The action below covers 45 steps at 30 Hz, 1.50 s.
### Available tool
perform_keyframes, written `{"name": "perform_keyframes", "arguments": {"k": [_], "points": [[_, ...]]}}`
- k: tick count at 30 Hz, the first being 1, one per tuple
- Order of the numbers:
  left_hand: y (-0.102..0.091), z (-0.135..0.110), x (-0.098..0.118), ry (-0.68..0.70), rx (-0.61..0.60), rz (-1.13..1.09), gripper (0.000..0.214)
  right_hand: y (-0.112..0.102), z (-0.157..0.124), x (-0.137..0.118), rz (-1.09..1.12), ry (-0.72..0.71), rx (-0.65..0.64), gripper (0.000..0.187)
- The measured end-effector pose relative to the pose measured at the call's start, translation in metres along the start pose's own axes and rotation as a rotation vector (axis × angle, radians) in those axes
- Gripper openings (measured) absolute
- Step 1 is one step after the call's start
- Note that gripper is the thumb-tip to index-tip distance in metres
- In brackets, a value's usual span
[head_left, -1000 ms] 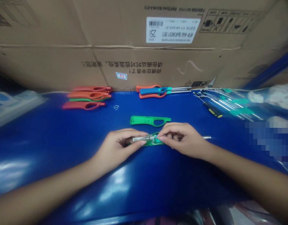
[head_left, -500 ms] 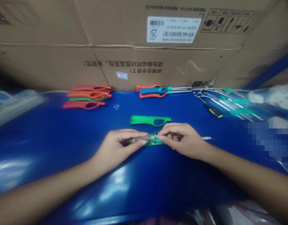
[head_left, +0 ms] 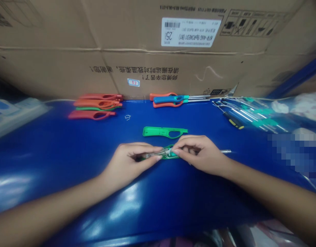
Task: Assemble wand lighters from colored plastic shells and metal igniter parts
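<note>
Both my hands meet over a green lighter shell half (head_left: 168,154) lying on the blue table (head_left: 70,154). My left hand (head_left: 127,164) is closed, thumb and fingers pinching a clear tube-like insert with a metal end that sits in the shell. My right hand (head_left: 201,152) is also closed, fingertips pressing on the same part; a thin metal rod (head_left: 226,151) sticks out to its right. A second green shell half (head_left: 164,132) lies flat just beyond my hands.
Red, orange and green shell halves (head_left: 96,106) are stacked at the back left. Assembled orange and blue long lighters (head_left: 173,99) lie at the back centre. Several metal-rod inserts (head_left: 247,115) lie at the right. A large cardboard box (head_left: 147,48) walls the back.
The clear insert has tilted slightly down into the green shell between my fingers. Both hands stay in place.
</note>
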<state>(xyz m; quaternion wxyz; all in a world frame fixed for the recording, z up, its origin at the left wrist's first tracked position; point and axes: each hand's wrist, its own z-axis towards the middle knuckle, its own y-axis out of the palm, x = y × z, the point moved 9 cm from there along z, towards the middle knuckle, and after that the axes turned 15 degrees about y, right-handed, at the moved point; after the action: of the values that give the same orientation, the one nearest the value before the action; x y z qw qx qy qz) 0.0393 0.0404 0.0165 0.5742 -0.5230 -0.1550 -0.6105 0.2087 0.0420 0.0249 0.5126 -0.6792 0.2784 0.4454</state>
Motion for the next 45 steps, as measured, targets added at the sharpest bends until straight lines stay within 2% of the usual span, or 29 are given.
{"name": "perform_keyframes", "arguments": {"k": [18,24,29,35,45], "points": [[-0.001,0.002,0.004,0.003,0.012,0.006,0.017,0.003,0.000,0.001,-0.013,0.007,-0.006,0.016],[0.000,0.004,0.010,0.068,-0.011,0.042,0.017,0.004,-0.001,-0.001,-0.026,-0.009,-0.008,0.016],[-0.002,0.004,0.017,0.126,0.008,0.095,0.018,0.000,0.000,0.003,-0.019,0.063,0.010,0.020],[-0.003,0.001,0.030,0.261,0.021,0.205,0.024,-0.004,0.000,0.006,0.049,0.111,0.017,0.023],[0.005,0.002,0.030,0.256,-0.050,0.192,0.022,0.001,-0.002,0.008,0.049,0.145,0.040,0.023]]}}
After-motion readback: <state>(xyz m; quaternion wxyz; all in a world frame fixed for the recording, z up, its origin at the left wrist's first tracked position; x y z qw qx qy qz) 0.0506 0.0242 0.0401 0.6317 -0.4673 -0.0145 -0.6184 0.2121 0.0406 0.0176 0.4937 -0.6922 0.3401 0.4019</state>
